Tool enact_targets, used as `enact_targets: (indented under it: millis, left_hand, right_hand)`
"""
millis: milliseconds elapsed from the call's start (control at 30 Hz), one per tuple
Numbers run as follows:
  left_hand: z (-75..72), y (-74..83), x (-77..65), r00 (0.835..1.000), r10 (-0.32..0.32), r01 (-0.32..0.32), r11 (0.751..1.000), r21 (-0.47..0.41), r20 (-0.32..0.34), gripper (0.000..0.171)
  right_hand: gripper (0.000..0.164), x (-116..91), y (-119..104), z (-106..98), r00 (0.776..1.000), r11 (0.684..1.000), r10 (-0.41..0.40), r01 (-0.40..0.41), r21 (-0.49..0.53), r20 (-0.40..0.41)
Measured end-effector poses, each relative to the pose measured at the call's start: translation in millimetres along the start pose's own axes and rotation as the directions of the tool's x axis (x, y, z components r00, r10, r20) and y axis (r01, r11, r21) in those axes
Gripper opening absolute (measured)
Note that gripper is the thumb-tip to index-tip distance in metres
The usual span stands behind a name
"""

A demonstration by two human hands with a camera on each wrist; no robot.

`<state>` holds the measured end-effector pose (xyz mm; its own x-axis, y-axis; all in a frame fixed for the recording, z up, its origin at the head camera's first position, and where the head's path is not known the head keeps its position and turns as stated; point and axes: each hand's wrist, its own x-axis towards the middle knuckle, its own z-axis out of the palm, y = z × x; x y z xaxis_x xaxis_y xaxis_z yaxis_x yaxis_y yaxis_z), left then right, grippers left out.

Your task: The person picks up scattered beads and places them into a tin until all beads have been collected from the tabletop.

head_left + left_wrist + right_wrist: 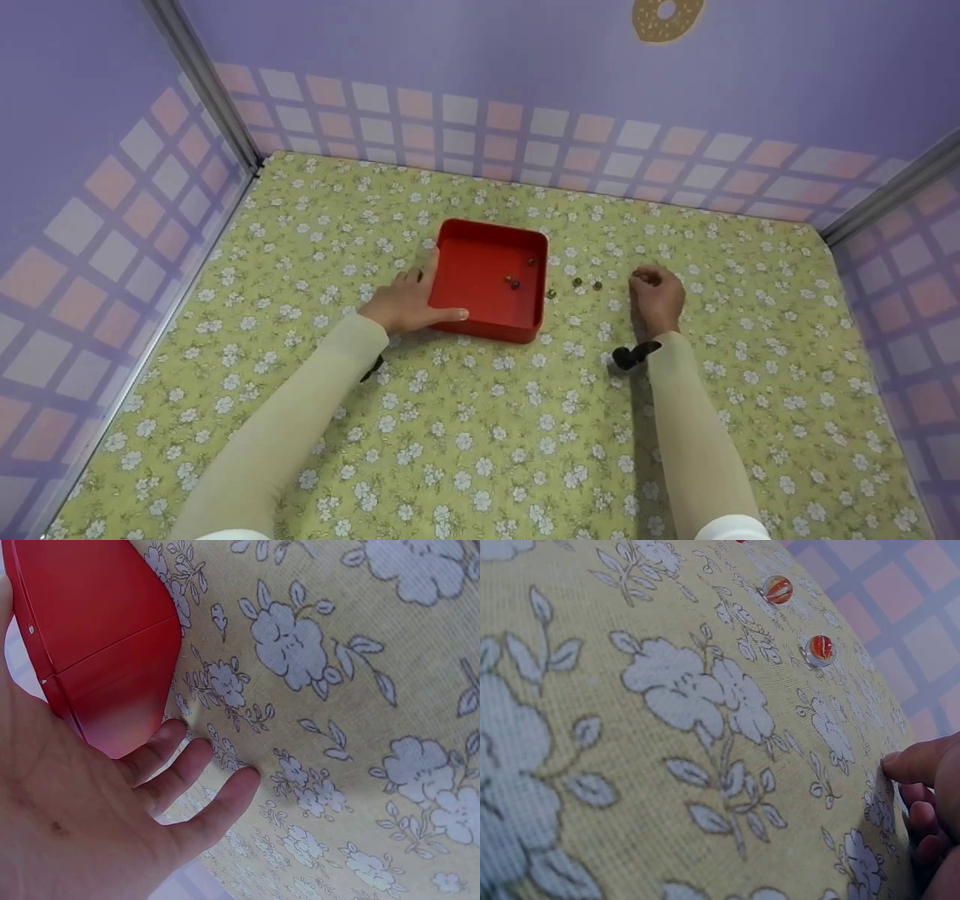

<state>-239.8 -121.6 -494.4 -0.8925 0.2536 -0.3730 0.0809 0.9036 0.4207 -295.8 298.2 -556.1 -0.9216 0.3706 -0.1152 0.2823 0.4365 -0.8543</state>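
A shallow red square box [487, 274] sits on the flowered cloth, with three small marbles [515, 284] inside toward its right side. My left hand [409, 300] rests at its near left corner, thumb stretched over the near rim and index finger along the left side. In the left wrist view the other fingers [176, 772] spread loosely beside the red wall. Right of the box, three more marbles [577, 282] lie in a loose row. Beyond them my right hand [658, 296] is low at the cloth, fingers curled, fingertip at the surface. No marble shows between its fingers.
A yellow-green cloth with white flowers [465, 420] covers the table. Purple walls with pink and white squares [502, 116] stand at the back and both sides, joined by grey metal corner posts [210, 82]. A black wrist mount [626, 356] sticks out from the right wrist.
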Motion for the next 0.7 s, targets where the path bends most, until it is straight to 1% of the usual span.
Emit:
enact_targets:
  millis: [133, 400, 700]
  left_hand:
    - [-0.2, -0.2, -0.2, 1.0, -0.005, 0.005, 1.0, -0.006, 0.004, 0.12]
    - [-0.3, 0.7, -0.4, 1.0, -0.008, 0.008, 1.0, -0.012, 0.004, 0.119]
    - [1.6, -0.4, -0.3, 1.0, -0.005, 0.005, 1.0, -0.014, -0.005, 0.118]
  right_hand:
    - [0.024, 0.4, 0.6, 1.1, 1.0, 1.0, -0.002, 0.002, 0.011, -0.005]
    - [0.023, -2.7, -0.3, 0.3, 0.999, 0.999, -0.033, 0.033, 0.016, -0.01]
    - [0.024, -2.4, 1.3, -2.1, 0.999, 0.999, -0.034, 0.034, 0.035, -0.011]
